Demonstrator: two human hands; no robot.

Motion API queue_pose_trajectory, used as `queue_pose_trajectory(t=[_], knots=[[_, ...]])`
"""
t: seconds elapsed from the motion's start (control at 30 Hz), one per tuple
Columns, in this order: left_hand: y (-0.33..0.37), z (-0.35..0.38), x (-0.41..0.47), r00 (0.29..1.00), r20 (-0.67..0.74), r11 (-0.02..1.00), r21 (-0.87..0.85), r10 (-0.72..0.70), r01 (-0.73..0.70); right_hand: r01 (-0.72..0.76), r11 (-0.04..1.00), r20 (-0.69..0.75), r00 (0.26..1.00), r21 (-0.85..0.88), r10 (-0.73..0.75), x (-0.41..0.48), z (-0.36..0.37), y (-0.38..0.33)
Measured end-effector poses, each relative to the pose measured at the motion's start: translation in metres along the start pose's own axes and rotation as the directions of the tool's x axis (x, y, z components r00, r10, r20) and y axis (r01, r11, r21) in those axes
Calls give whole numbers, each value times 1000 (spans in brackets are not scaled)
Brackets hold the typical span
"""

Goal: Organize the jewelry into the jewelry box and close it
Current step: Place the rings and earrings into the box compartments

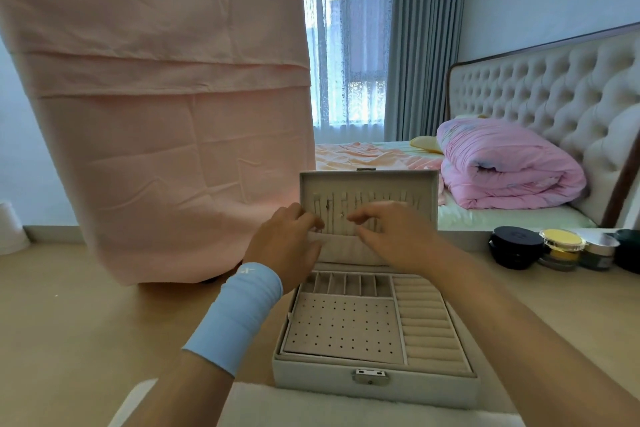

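Note:
The grey jewelry box stands open on the desk in front of me, its lid upright. The lid's inner panel carries a row of hooks and a pocket below them. The tray below has slots, ring rolls and a perforated earring panel, with no jewelry showing in it. Both hands are raised to the lid panel. My left hand, with a blue wristband, and my right hand curl their fingertips toward each other. A small metallic piece of a thin necklace shows between them, and they seem to pinch it.
A pink cloth drapes over something tall at the left, close beside the box. Several cosmetic jars stand at the desk's right edge. A white towel lies at the near edge. A bed with a rolled pink quilt lies behind.

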State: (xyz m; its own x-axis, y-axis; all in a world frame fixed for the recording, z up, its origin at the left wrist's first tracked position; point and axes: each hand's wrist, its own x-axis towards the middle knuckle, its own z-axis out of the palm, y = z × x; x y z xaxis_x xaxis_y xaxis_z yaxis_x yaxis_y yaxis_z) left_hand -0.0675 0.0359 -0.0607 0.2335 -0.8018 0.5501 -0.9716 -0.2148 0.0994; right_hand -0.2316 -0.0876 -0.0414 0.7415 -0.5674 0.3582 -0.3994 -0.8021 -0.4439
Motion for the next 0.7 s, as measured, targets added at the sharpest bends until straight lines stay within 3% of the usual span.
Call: queue_pose_trajectory(t=[0.07, 0.2, 0.4, 0.57, 0.7], knots=[[14, 0, -8, 998, 45, 998, -45, 37, -35, -42, 998, -12, 999, -38, 41, -15, -10, 7], [58, 8, -20, 958, 264, 989, -122, 110, -79, -116, 989, 64, 990, -90, 122, -48, -11, 20], [91, 29, -43, 810, 581, 994, -105, 79, -22, -236, 962, 233, 936, -135, 263, -94, 3, 23], [88, 31, -56, 778, 626, 998, -57, 53, -21, -370, 928, 207, 913, 51, 352, -102, 18, 28], [71, 26, -61, 799, 601, 1000, -17, -2, 15, -348, 928, 248, 918, 134, 308, -97, 31, 17]])
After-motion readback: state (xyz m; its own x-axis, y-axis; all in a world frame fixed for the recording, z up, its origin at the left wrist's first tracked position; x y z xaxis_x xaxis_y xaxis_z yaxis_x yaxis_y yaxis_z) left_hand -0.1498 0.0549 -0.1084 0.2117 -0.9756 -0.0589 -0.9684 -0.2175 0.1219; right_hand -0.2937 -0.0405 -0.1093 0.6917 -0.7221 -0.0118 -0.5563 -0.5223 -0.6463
